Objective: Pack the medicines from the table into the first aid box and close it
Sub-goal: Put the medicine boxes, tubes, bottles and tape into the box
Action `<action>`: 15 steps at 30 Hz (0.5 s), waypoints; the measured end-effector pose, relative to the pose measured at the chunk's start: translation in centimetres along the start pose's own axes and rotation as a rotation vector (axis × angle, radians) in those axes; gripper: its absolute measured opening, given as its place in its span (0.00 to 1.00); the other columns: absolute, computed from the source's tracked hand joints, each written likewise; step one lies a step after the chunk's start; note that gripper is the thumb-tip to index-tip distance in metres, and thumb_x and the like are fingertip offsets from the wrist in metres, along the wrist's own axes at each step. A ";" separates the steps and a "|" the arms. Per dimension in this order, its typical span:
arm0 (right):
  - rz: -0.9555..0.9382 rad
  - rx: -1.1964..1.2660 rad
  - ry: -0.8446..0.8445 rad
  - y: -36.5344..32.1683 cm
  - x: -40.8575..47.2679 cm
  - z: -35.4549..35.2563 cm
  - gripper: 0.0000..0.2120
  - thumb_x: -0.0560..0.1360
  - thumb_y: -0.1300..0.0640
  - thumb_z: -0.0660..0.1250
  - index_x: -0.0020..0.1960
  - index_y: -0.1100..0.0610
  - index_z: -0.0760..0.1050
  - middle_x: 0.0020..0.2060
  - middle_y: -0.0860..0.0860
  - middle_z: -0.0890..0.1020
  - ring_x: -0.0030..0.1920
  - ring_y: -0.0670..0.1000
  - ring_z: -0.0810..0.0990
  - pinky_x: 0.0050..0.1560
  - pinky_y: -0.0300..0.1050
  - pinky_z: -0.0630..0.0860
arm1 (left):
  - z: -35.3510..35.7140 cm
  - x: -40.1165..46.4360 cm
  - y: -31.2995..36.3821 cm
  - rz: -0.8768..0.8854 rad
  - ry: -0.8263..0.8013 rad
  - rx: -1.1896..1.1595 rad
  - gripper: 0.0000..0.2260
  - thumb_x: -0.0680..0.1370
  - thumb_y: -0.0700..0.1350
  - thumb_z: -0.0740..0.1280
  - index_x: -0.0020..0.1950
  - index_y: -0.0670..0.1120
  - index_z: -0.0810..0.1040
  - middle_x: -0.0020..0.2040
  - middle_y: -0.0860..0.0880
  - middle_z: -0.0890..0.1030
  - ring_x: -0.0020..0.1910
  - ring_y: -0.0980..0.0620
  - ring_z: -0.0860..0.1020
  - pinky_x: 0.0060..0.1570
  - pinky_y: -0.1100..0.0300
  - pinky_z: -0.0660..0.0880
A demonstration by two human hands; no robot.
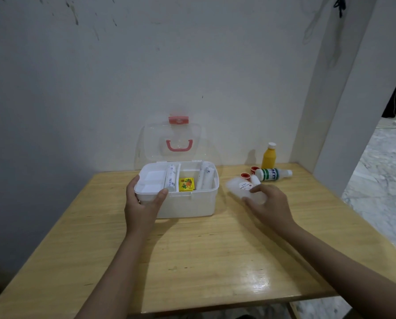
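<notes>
The white plastic first aid box [187, 201] sits on the pale wooden tabletop [192, 261] with its clear lid [172, 143] standing upright. Inside we see a yellow carton [186, 184] in the middle section and white rolled packets [170, 177] on either side of it. Our left hand [144, 203] grips the box's near-left corner — thumb over the rim, fingers around the side. Our right hand [267, 201] lies to the right of the box, fingers closed around a blurred, translucent white packet with a round label [244, 187]. Just beyond that hand lie a white bottle with green lettering [271, 174] on its side and two small red-capped items [245, 175] — farther back stands a yellow bottle [269, 156].
</notes>
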State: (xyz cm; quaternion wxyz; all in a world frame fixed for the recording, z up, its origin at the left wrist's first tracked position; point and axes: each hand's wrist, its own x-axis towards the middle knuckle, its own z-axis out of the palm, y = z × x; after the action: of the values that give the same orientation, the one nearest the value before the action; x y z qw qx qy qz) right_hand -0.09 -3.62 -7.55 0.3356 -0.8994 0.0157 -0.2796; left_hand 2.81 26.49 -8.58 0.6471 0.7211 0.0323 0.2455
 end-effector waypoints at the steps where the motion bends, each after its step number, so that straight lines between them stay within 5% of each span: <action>1: -0.021 0.034 0.038 -0.3 0.3 -0.9 0.12 0.66 0.53 0.75 0.47 0.56 0.80 0.45 0.52 0.81 0.47 0.51 0.77 0.47 0.42 0.68 | 0.0 0.0 0.0 -0.003 -0.001 -0.001 0.33 0.68 0.51 0.76 0.69 0.56 0.65 0.61 0.53 0.72 0.58 0.49 0.74 0.50 0.56 0.77; 6: -0.133 0.134 0.098 -4.2 2.6 -4.4 0.10 0.65 0.57 0.77 0.45 0.55 0.80 0.45 0.50 0.80 0.44 0.48 0.77 0.42 0.33 0.70 | 0.0 0.0 -0.1 -0.008 -0.009 -0.022 0.34 0.67 0.51 0.76 0.69 0.57 0.64 0.62 0.53 0.72 0.59 0.49 0.74 0.50 0.55 0.78; 10: -0.255 0.087 -0.137 -7.8 4.6 -4.7 0.11 0.66 0.54 0.76 0.46 0.53 0.80 0.48 0.51 0.81 0.49 0.49 0.79 0.49 0.43 0.75 | 0.0 -0.2 0.1 -0.016 -0.008 -0.038 0.34 0.67 0.51 0.76 0.69 0.56 0.65 0.61 0.53 0.73 0.58 0.50 0.74 0.50 0.57 0.76; 15: -0.365 -0.178 -0.411 -11.6 6.2 -1.9 0.12 0.68 0.51 0.73 0.50 0.53 0.80 0.50 0.52 0.79 0.51 0.50 0.76 0.50 0.42 0.72 | -0.1 -0.1 0.2 -0.026 -0.010 -0.045 0.34 0.66 0.52 0.77 0.68 0.57 0.65 0.60 0.54 0.73 0.59 0.51 0.74 0.51 0.57 0.76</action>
State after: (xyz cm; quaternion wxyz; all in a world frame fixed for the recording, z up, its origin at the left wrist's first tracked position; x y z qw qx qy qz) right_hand 2.31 2.86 3.83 0.1957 -0.9511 -0.1903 -0.1449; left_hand 2.60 26.48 -8.39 0.6663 0.7072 0.0326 0.2341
